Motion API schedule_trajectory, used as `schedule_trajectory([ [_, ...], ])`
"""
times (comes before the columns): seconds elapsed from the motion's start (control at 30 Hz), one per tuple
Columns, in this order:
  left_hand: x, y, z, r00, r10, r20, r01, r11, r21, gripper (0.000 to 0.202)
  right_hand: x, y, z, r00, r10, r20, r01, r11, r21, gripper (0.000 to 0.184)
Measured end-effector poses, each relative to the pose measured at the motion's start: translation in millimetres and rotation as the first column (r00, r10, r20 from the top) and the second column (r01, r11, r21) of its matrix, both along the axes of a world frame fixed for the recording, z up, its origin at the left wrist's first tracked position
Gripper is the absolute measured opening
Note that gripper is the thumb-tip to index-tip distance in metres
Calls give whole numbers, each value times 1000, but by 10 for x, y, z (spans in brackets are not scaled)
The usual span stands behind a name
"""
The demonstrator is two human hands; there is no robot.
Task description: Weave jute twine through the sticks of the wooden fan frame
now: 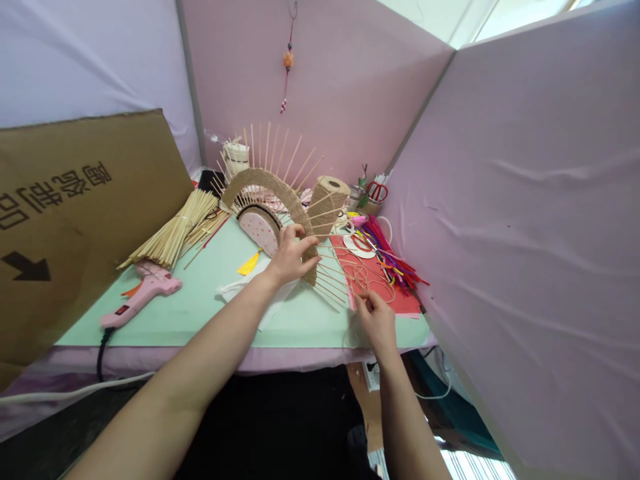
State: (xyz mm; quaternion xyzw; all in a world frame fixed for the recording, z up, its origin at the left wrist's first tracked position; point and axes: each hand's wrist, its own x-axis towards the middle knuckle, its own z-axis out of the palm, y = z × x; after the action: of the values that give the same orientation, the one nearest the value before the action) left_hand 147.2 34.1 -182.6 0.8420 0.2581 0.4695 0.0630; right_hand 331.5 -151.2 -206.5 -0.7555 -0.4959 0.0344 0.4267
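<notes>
left hand has fingers closed on the twine-wrapped arch, low right, over the tabletop; its curve rises leftward, sticks fanning toward the right hand, pinched seemingly on thin cord.

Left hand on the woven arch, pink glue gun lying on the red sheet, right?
No: the pink glue gun lies on the green tabletop at the left, by the bundle of sticks, not on the red sheet; see the head view. The left hand is on the woven arch, as stated.
</notes>
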Motion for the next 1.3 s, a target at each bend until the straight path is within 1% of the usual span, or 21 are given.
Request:
schedule_trajectory([
  [0.1, 1, -3, 0, 1000, 1, 3, -1, 1000, 6, 33, -124, -172, -12, 985, 41, 169, -39, 999, -14, 26],
  [0.2, 4, -6, 1, 1000, -1, 5, 1, 1000, -1, 33, -312, -284, -13, 948, 103, 301, -107, 994, -4, 24],
  [0.3, 5, -5, -2, 1000, 10, -2, -10, 1000, -4, 33, -512, -233, -24, 915, 169, 367, -178, 984, -11, 23],
  [0.4, -2, -3, -1, 1000, 23, -6, -23, 1000, -6, 32, -626, -142, -21, 927, 135, 351, -146, 989, 5, 24],
  [0.5, -11, -7, 11, 999, 32, 1, -32, 999, -4, 31, -589, -162, -3, 946, 94, 309, -92, 996, -19, 25],
  [0.67, -6, -16, 18, 1000, 19, -4, -19, 1000, -10, 31, -327, -307, -9, 970, 40, 240, -9, 991, -130, 27],
  [0.77, 3, -14, 2, 1000, 17, -10, -17, 1000, -21, 31, -234, -322, 0, 975, -17, 222, 42, 993, -106, 29],
  [0.87, 7, -11, -6, 999, 35, 9, -35, 999, -11, 31, -270, -342, 39, 975, -31, 222, 41, 998, -38, 27],
  [0.9, 7, -11, -6, 999, 40, 13, -40, 999, -8, 31, -310, -353, 47, 972, -11, 234, 16, 1000, -18, 25],
  [0.97, 8, -12, -1, 999, 43, 13, -43, 999, -8, 31, -421, -358, 39, 954, 67, 294, -71, 997, 4, 22],
  [1.03, 10, -13, 4, 999, 44, 12, -43, 999, -15, 31, -568, -302, -6, 897, 190, 398, -190, 981, -40, 21],
  [1.1, 12, -12, 6, 999, 45, 16, -45, 999, -16, 30, -736, -161, -67, 804, 312, 506, -270, 950, -156, 21],
  [1.13, 12, -11, 5, 999, 47, 18, -46, 999, -16, 31, -822, -63, -93, 758, 356, 546, -276, 934, -227, 22],
  [1.17, 11, -10, 4, 999, 48, 20, -48, 999, -15, 31, -906, 43, -110, 733, 380, 564, -268, 924, -274, 21],
  [1.23, 7, -8, 1, 998, 52, 21, -52, 999, -13, 32, -1058, 248, -118, 710, 424, 563, -293, 904, -312, 19],
  [1.3, 1, -10, 1, 998, 55, 22, -54, 998, -19, 34, -1174, 394, -103, 701, 457, 548, -348, 889, -296, 17],
])
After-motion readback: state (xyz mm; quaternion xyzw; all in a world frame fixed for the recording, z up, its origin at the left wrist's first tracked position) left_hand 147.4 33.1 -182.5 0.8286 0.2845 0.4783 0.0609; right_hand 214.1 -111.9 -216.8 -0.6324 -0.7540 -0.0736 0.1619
